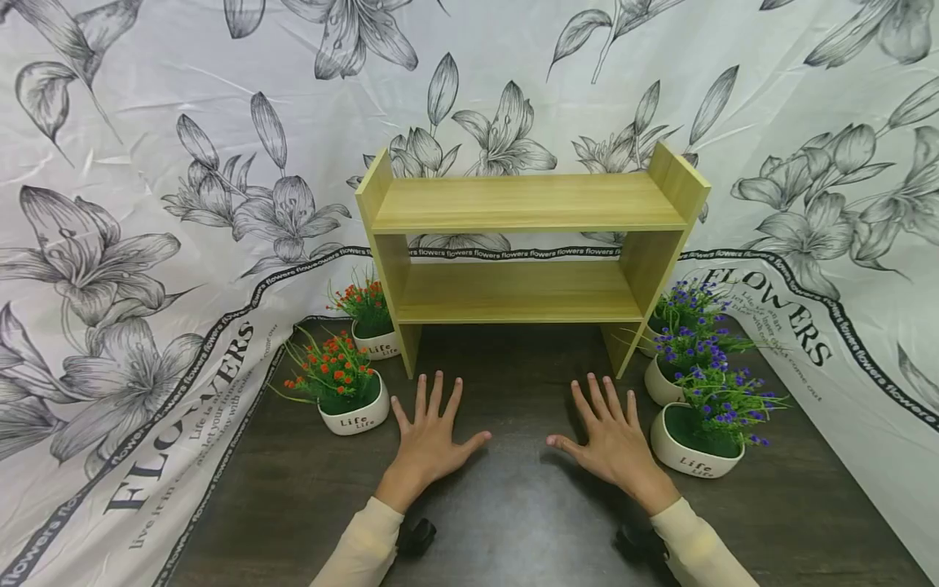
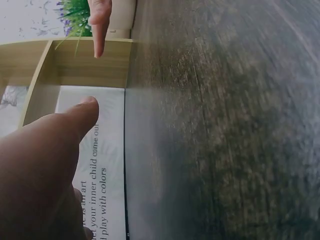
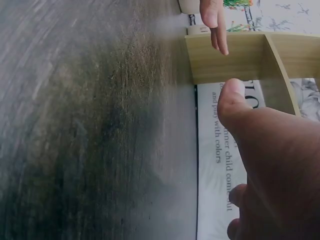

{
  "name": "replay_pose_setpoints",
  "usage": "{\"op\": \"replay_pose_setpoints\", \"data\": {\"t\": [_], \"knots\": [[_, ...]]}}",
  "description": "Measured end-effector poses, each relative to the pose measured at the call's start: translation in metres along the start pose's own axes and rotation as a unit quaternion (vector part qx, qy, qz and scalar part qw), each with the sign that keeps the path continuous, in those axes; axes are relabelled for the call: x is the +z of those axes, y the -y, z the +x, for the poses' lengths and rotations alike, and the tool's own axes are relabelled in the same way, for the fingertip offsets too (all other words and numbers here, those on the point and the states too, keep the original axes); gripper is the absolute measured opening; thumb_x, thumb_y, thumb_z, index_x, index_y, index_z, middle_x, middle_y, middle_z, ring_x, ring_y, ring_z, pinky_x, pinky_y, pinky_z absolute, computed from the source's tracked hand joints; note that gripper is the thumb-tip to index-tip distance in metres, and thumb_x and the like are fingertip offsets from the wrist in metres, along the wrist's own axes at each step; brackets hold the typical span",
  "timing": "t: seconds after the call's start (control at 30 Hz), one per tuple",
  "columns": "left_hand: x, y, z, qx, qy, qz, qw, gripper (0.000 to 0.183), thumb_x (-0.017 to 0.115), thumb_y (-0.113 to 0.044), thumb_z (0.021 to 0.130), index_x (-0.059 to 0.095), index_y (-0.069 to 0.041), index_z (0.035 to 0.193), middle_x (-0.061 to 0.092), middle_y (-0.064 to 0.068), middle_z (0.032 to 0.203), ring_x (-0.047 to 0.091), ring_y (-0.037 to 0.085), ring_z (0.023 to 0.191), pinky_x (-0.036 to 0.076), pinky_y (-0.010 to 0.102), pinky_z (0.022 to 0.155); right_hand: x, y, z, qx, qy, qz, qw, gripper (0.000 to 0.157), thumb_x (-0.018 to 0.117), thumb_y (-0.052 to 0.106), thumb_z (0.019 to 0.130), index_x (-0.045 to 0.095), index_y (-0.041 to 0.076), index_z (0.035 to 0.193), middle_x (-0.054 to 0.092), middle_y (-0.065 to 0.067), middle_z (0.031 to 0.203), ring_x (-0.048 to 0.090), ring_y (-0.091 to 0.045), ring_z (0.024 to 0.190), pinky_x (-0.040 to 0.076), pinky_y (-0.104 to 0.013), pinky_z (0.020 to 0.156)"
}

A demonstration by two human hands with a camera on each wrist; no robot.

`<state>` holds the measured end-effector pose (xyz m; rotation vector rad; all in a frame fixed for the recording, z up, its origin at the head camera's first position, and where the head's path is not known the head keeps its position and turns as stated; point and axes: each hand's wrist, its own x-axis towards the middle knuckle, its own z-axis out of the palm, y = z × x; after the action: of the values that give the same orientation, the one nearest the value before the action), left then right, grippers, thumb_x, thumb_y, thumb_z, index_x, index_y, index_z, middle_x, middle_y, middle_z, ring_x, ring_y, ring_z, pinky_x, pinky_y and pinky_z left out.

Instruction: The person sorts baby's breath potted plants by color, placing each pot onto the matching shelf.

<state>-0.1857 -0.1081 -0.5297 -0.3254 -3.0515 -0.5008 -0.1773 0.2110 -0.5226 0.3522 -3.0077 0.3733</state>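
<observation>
With fingers point(image 1: 436, 398) spread wide and thumbs point(image 1: 473, 444) stretched toward each other, on both left hand point(image 1: 428, 447) and right hand point(image 1: 619, 447); held palm-down above dark table point(image 1: 506, 522), well apart, in front of two-tier wooden shelf point(image 1: 524, 202), set upright at far side; on left hand's outer side, just beside white pot of orange-red flowers point(image 1: 357, 416), with second orange-red pot point(image 1: 377, 346) behind, near shelf; on right hand's outer side, just beside front one of three purple-flowered pots point(image 1: 697, 458); cuffed in pale sleeves point(image 1: 363, 534); backed by floral cloth point(image 1: 477, 90).
</observation>
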Motion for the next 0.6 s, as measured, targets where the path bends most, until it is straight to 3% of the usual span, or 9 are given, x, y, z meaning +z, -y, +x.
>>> {"op": "replay_pose_setpoints", "data": {"t": [0.17, 0.27, 0.37, 0.43, 0.5, 0.6], "knots": [[-0.003, 0.001, 0.0, 0.007, 0.004, 0.003, 1.0, 0.105, 0.056, -0.083, 0.093, 0.014, -0.029, 0.174, 0.002, 0.011, 0.181, -0.007, 0.04, 0.167, -0.002, 0.085, 0.122, -0.001, -0.002, -0.002, 0.0, -0.004, 0.018, 1.0, 0.111, 0.067, 0.075, 0.091, 0.026, 0.009, 0.17, 0.015, -0.024, 0.177, 0.013, -0.047, 0.165, 0.015, -0.068, 0.131], [-0.004, 0.002, 0.002, 0.021, -0.015, 0.001, 0.9997, 0.1, 0.061, -0.076, 0.096, 0.023, -0.024, 0.173, 0.016, 0.014, 0.18, 0.007, 0.041, 0.167, 0.011, 0.081, 0.124, -0.005, -0.004, -0.004, 0.005, -0.035, 0.03, 0.999, 0.103, 0.072, 0.066, 0.094, 0.033, 0.004, 0.167, 0.033, -0.03, 0.17, 0.031, -0.048, 0.159, 0.027, -0.066, 0.128], [-0.007, 0.004, 0.005, 0.036, -0.071, -0.011, 0.9968, 0.085, 0.07, -0.061, 0.098, 0.044, -0.013, 0.164, 0.049, 0.017, 0.164, 0.044, 0.04, 0.154, 0.041, 0.069, 0.118, -0.011, -0.005, -0.007, 0.016, -0.079, 0.037, 0.996, 0.09, 0.076, 0.056, 0.096, 0.045, 0.001, 0.161, 0.059, -0.034, 0.147, 0.06, -0.051, 0.134, 0.051, -0.065, 0.109], [-0.01, 0.005, 0.008, 0.044, -0.121, -0.024, 0.9914, 0.069, 0.075, -0.049, 0.099, 0.059, -0.008, 0.152, 0.068, 0.017, 0.143, 0.066, 0.037, 0.132, 0.059, 0.059, 0.1, -0.015, -0.007, -0.009, 0.021, -0.105, 0.043, 0.993, 0.08, 0.079, 0.048, 0.096, 0.053, -0.001, 0.155, 0.07, -0.033, 0.131, 0.071, -0.05, 0.115, 0.059, -0.064, 0.093], [-0.015, 0.005, 0.01, 0.051, -0.167, -0.048, 0.9834, 0.048, 0.078, -0.036, 0.1, 0.071, -0.006, 0.137, 0.077, 0.013, 0.124, 0.077, 0.032, 0.109, 0.064, 0.052, 0.084, -0.019, -0.008, -0.011, 0.023, -0.122, 0.051, 0.991, 0.067, 0.081, 0.039, 0.096, 0.061, 0.0, 0.147, 0.075, -0.028, 0.118, 0.075, -0.045, 0.099, 0.061, -0.06, 0.076], [-0.022, 0.006, 0.014, 0.065, -0.225, -0.08, 0.9689, 0.02, 0.079, -0.021, 0.099, 0.079, -0.008, 0.115, 0.081, 0.008, 0.106, 0.079, 0.025, 0.089, 0.064, 0.045, 0.072, -0.027, -0.012, -0.016, 0.015, -0.14, 0.07, 0.988, 0.05, 0.083, 0.027, 0.096, 0.07, 0.001, 0.136, 0.079, -0.018, 0.106, 0.076, -0.033, 0.086, 0.061, -0.052, 0.067]]}}
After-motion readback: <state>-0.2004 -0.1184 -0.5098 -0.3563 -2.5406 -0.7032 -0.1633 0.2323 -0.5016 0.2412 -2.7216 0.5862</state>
